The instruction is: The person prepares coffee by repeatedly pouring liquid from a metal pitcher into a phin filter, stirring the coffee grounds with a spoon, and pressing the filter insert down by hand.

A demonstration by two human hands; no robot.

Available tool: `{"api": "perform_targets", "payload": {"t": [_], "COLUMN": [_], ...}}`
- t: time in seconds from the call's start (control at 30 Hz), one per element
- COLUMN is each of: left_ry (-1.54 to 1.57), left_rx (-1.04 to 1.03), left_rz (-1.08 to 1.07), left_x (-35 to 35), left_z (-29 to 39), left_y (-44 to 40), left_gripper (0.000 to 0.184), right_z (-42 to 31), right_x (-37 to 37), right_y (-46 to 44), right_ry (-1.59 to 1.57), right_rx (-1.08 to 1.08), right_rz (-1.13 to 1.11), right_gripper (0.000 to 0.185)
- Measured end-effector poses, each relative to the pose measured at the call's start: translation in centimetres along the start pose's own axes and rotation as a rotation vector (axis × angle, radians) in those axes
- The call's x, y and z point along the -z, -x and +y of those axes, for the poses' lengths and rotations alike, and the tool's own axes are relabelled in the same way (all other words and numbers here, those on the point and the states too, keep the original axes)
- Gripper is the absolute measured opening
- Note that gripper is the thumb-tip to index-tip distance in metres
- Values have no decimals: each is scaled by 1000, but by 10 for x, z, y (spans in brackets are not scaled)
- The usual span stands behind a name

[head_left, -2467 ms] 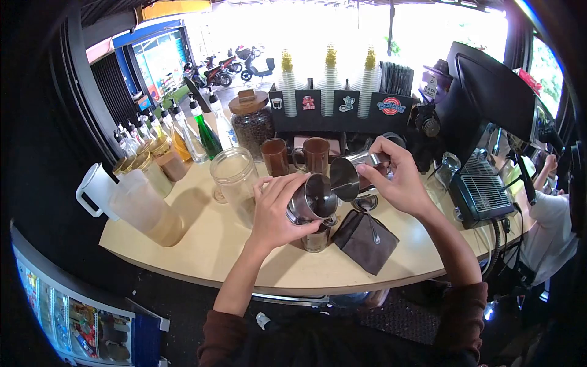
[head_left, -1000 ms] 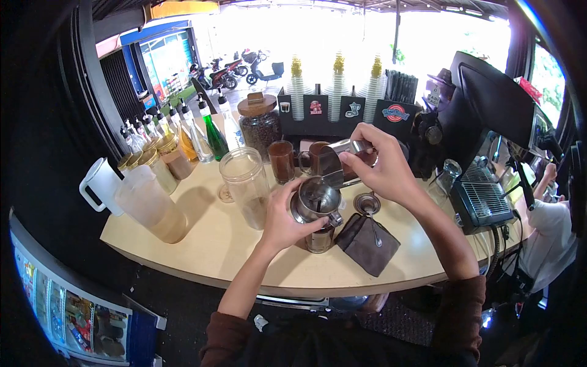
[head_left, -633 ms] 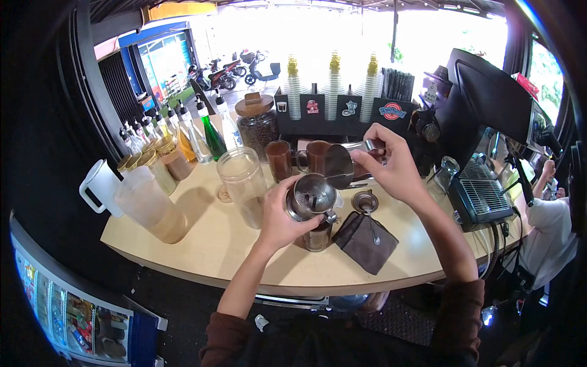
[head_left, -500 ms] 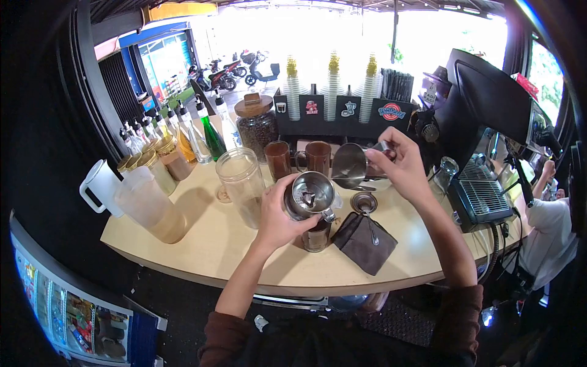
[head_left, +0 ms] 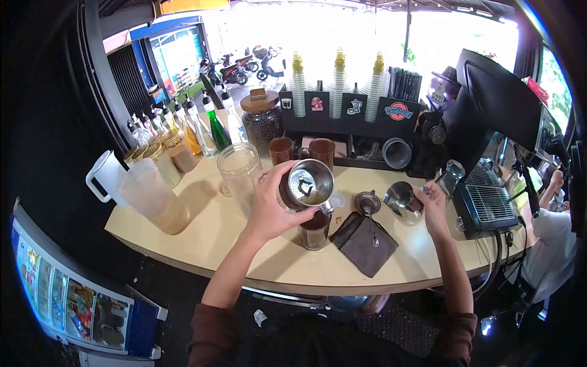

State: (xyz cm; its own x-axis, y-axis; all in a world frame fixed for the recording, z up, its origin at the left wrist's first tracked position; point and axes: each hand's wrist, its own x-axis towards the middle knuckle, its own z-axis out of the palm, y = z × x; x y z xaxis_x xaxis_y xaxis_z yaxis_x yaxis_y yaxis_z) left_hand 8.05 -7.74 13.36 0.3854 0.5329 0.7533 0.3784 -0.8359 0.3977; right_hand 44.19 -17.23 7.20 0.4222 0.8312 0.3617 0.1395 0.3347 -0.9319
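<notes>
My left hand (head_left: 269, 202) is wrapped round a steel pitcher (head_left: 313, 174), tipped so that its inside faces me; a dark shape shows at its bottom. Just below it stands a glass (head_left: 315, 235) with dark contents, partly hidden. At the right, my right hand (head_left: 433, 205) grips a second steel milk pitcher (head_left: 400, 196) by its handle, low over the counter. Between the hands lie a folded dark cloth (head_left: 370, 260), a spoon (head_left: 374, 235) and a small round steel strainer (head_left: 367, 202). Behind the left pitcher are two glass mugs of brown drink, one (head_left: 282, 150) partly covered.
A clear jar (head_left: 237, 168) and a frosted jug (head_left: 156, 202) stand left on the wooden counter (head_left: 214, 248). Syrup bottles (head_left: 217, 131) and a coffee bean jar (head_left: 262, 125) line the back. A cup rack (head_left: 351, 119) spans behind; a coffee machine (head_left: 489, 196) and another person's sleeve (head_left: 550, 235) are right.
My right hand has moved right and down with its pitcher, away from the left one. My left hand keeps its pitcher, now slightly higher. The view has shifted a little.
</notes>
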Motion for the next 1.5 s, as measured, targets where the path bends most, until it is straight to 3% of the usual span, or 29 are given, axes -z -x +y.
{"api": "perform_targets", "payload": {"t": [0.27,0.57,1.17,1.5], "left_ry": [130,254,400,459], "left_rx": [93,105,242,286], "left_rz": [37,30,-26,-79], "left_x": [-2,0,-22,-28], "left_z": [-8,-5,-7,-13], "left_y": [0,-3,22,33], "left_gripper": [81,75,75,81], "right_z": [75,98,78,90], "right_x": [36,33,17,25], "right_y": [3,10,31,29], "right_ry": [-289,-531,-128,-119], "right_rx": [-39,-69,-90,-92], "right_rz": [161,194,286,270], "right_gripper": [18,15,7,10]}}
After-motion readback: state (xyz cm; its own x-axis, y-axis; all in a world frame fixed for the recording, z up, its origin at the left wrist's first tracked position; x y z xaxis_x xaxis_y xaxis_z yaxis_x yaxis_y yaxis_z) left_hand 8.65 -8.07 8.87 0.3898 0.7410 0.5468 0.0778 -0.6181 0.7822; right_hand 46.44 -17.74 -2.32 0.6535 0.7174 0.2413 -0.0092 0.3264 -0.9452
